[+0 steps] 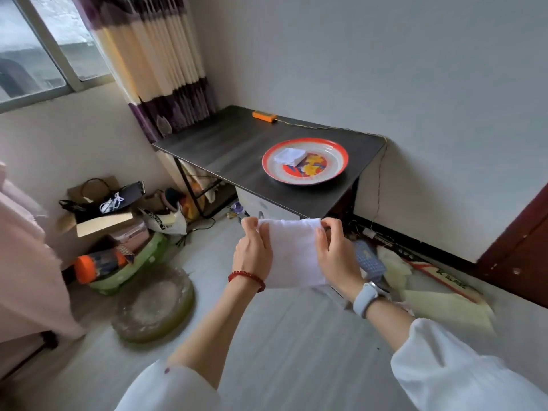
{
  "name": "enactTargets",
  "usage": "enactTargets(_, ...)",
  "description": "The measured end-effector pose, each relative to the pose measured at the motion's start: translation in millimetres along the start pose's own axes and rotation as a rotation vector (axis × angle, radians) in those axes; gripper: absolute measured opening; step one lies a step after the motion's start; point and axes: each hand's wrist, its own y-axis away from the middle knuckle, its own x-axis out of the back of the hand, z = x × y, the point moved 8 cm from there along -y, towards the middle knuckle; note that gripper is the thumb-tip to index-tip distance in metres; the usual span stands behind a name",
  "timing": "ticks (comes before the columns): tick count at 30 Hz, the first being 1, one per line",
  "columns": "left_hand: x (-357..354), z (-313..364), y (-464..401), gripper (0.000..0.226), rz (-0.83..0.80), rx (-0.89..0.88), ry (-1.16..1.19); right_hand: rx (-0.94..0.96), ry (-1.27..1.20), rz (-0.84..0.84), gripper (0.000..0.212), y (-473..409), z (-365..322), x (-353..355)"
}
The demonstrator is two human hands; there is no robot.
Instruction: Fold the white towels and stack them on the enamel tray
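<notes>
Towel in hand: we hold a white towel (pixel 292 253) in the air at 6 o'clock of the table (pixel 237 143), hanging from its top edge.
Left hand (pixel 252 253): thumb and fingers pinch the towel's top left corner.
Right hand (pixel 335 253): pinches the top right corner the same way.
Tray: the enamel tray (pixel 338 149) sits on the table, one folded towel (pixel 290 156) lying at its 10 o'clock side.
Doing it well: we judge the corners should meet squarely, edges level, before creasing.
Hard to see: the towel's lower edge blurs into the pale floor; whether it is already doubled we cannot tell; any unfolded towels lie out of view.
</notes>
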Motion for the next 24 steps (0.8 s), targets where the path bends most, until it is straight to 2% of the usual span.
enactTargets(4,-6,-36,-101,0.012,-0.001,0.072,0.034,0.011,-0.017,-0.058,0.025,-92,7,-66)
enactTargets(12,-58,-81,-329,0.015,-0.146,0.090,0.090,-0.119,0.029,0.048,0.021,-280,48,-162)
enactTargets(17,-118,-86,-439,0.016,-0.331,0.062,0.056,-0.248,0.048,0.082,0.024,-373,89,-189)
enactTargets(20,-162,-94,-496,0.017,-0.397,0.057,0.029,-0.330,0.068,0.099,0.024,-419,125,-205)
enactTargets(22,-192,-104,-532,0.003,-0.430,0.097,0.050,-0.371,0.090,0.098,0.023,-451,151,-218)
enactTargets(24,-219,-114,-568,0.010,-0.434,0.121,0.043,-0.418,0.091,0.083,0.022,-483,175,-232)
